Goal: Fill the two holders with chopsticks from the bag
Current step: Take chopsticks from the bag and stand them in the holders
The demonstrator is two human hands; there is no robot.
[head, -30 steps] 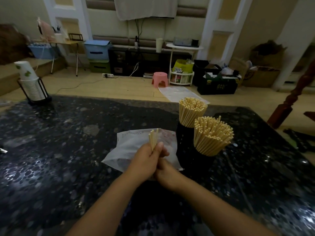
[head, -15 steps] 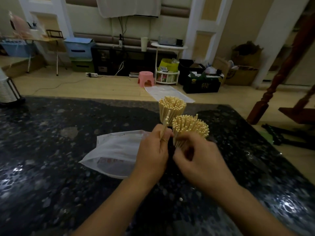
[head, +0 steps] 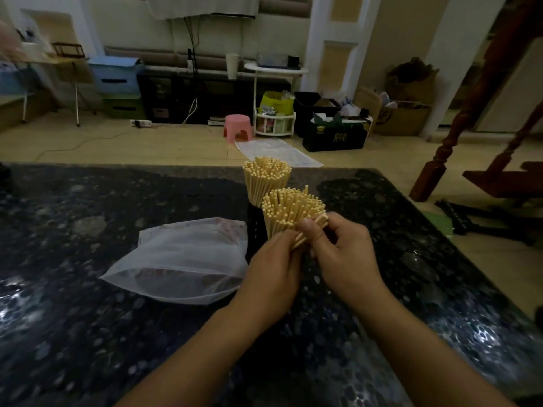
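Two black holders stand mid-table, both packed with pale wooden chopsticks: the far bundle (head: pixel 266 177) and the near bundle (head: pixel 291 208). Only a strip of the black holder (head: pixel 255 227) shows left of my hands. My left hand (head: pixel 271 270) holds a few chopsticks (head: pixel 308 233) slanted against the near bundle. My right hand (head: pixel 342 249) pinches the same chopsticks from the right, thumb on top. The white translucent bag (head: pixel 182 259) lies flat to the left, mouth toward me.
The dark speckled stone table (head: pixel 88 318) ends just beyond the holders. A wooden stair post (head: pixel 435 165) rises off the right edge. Across the floor are a pink stool (head: pixel 237 127), boxes and shelves.
My left hand carried a few chopsticks from above the bag over to the near holder. My right hand came up and took hold of them too. The view has shifted to the right.
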